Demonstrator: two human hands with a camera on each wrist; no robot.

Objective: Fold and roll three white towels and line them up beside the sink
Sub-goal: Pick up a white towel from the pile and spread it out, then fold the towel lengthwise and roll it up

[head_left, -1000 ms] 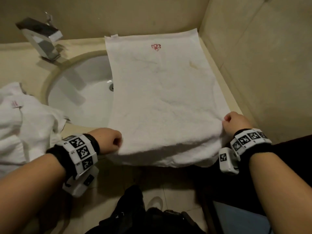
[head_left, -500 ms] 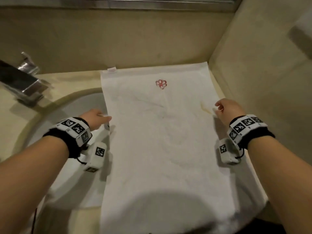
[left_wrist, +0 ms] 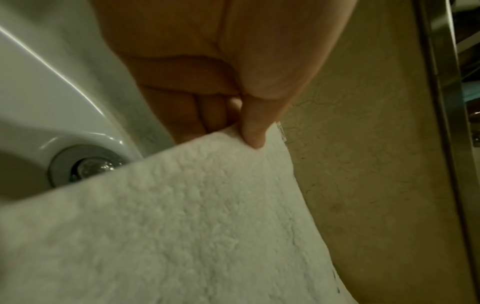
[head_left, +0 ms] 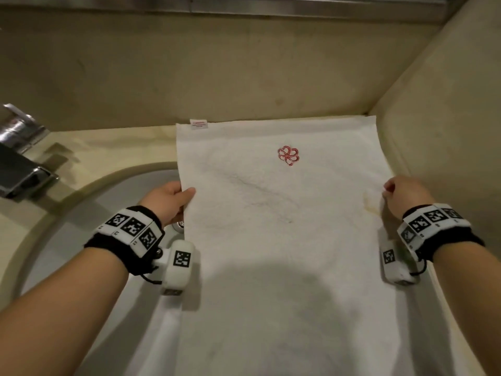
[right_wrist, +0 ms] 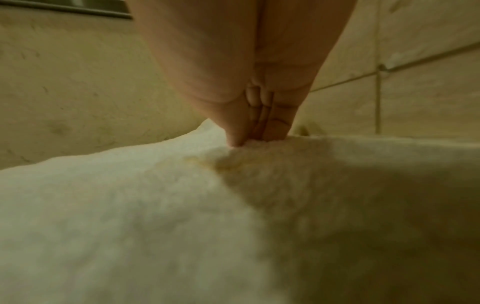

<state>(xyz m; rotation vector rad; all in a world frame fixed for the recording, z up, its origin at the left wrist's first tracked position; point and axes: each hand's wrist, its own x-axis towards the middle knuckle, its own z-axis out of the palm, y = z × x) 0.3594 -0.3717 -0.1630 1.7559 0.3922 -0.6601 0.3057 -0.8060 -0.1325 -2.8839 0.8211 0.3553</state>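
Observation:
A white towel (head_left: 284, 240) with a red embroidered emblem (head_left: 288, 155) lies spread over the counter and the sink's right part, its far edge against the back wall. My left hand (head_left: 173, 198) pinches the towel's left edge (left_wrist: 233, 139), thumb on top and fingers beneath. At the opposite edge my right hand (head_left: 398, 194) pinches the towel (right_wrist: 246, 164) by a yellowish stain (head_left: 370, 203). The sink (head_left: 89, 226) lies to the left, half covered.
A chrome faucet (head_left: 19, 156) stands at the far left on the beige counter (head_left: 113, 150). The sink drain (left_wrist: 85, 166) shows just beside the towel's left edge. Tiled walls (head_left: 447, 118) close in at the back and right.
Both hands went from the towel's near end up along its sides to mid-length and now pinch the edges. The head camera has tilted up and closer; the towel pile at left is out of view.

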